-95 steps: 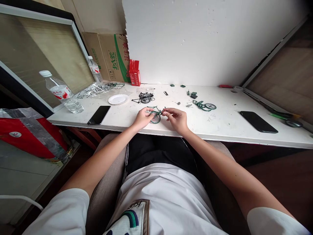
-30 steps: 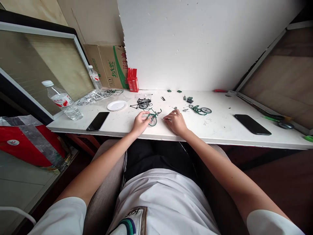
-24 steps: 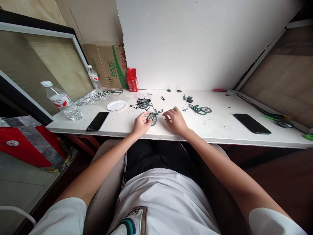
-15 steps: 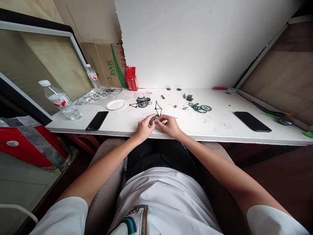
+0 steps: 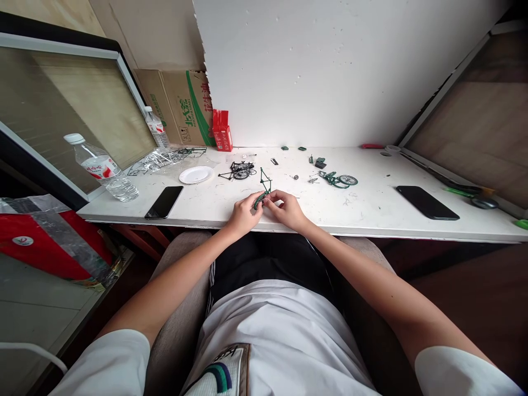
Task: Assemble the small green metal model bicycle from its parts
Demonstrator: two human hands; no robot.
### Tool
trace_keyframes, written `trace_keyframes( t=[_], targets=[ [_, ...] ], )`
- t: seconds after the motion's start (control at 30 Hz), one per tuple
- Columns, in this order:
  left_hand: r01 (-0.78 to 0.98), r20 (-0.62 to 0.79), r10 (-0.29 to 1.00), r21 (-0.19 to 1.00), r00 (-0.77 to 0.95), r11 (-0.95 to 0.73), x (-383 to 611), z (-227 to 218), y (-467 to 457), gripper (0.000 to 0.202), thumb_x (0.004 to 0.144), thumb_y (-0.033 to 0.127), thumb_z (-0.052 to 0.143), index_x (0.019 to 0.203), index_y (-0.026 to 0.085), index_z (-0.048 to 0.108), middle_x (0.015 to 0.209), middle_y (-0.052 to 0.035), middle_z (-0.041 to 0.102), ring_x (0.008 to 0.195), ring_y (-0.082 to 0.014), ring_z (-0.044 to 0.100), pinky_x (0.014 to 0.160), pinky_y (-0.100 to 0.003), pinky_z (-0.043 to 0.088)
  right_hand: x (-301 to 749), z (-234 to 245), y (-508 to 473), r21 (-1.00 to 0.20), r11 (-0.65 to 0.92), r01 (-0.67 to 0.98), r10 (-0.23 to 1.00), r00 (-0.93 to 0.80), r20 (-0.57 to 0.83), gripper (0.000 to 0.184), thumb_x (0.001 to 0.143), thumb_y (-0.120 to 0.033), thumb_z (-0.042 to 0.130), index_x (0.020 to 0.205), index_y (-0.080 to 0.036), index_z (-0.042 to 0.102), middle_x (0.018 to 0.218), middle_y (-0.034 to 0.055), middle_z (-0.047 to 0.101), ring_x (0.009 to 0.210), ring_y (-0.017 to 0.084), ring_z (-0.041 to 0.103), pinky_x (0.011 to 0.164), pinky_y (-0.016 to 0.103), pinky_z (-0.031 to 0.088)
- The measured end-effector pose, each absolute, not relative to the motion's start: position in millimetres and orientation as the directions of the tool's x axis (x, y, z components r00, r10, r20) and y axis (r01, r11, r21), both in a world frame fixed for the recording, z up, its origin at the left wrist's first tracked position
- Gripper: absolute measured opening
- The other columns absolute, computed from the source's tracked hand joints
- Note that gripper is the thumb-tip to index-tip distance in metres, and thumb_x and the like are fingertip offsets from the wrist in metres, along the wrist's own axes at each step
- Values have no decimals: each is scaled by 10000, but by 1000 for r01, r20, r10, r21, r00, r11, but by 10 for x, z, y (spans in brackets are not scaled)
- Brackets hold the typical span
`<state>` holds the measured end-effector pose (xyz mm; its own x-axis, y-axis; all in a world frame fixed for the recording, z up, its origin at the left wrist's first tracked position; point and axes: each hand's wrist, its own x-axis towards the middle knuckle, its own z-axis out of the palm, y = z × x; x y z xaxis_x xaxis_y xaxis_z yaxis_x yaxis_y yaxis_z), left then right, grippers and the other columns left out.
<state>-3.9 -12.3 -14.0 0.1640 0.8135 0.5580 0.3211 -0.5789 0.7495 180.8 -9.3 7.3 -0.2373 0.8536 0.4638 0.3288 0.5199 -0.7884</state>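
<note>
My left hand (image 5: 242, 213) and my right hand (image 5: 285, 209) meet at the near edge of the white table (image 5: 371, 212). Both pinch a small green model bicycle piece (image 5: 262, 190), a wheel with a thin frame that sticks up and away from me. The fingers of both hands are closed on it. Behind it lies a black model bicycle assembly (image 5: 239, 171). To the right lies another green bicycle part with a wheel (image 5: 340, 179).
A black phone (image 5: 165, 201) and a white paper plate (image 5: 196, 174) lie left of my hands. Two water bottles (image 5: 101, 168) stand at far left. A second black phone (image 5: 427, 194) lies right. Small loose parts (image 5: 317, 163), a red carton (image 5: 221, 132) and a cardboard box (image 5: 181, 107) are at the back.
My right hand left the table surface and came in to the green piece. Both hands turned it so that its frame points up, and drew it nearer the table edge.
</note>
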Motion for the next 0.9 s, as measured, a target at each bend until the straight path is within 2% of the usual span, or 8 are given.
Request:
trace_keyframes(
  t=[0.17,0.33,0.5,0.9],
  targets=[
    [363,578,800,720,159,-592,-54,-152,-99,431,923,207,687,1353,215,710,1335,-120,749,1145,-278,754,1051,-411,615,1809,59,-87,-783,526,333,851,-221,477,354,945,-544,646,929,-197,713,902,56,759,821,195,681,698,297,543],
    [354,632,761,684,148,-638,-55,-172,-66,411,915,197,690,1325,205,717,1270,-107,781,1097,-248,782,973,-355,658,1814,66,-81,-800,492,343,870,-225,438,413,949,-606,614,907,-202,687,904,63,753,836,209,678,708,315,540],
    [326,653,744,678,143,-659,-45,-174,-60,395,904,170,688,1296,194,729,1232,-106,795,1077,-241,794,961,-345,669,1809,96,-94,-818,476,323,878,-222,423,441,942,-636,609,892,-204,681,899,68,752,844,218,679,718,328,533],
    [294,659,739,685,141,-667,-47,-152,-72,370,887,163,705,1256,166,740,1212,-123,799,1054,-248,801,966,-357,671,1827,57,-36,-812,485,324,873,-235,428,378,934,-560,639,886,-190,702,856,52,734,772,183,637,687,302,501]
  ],
)
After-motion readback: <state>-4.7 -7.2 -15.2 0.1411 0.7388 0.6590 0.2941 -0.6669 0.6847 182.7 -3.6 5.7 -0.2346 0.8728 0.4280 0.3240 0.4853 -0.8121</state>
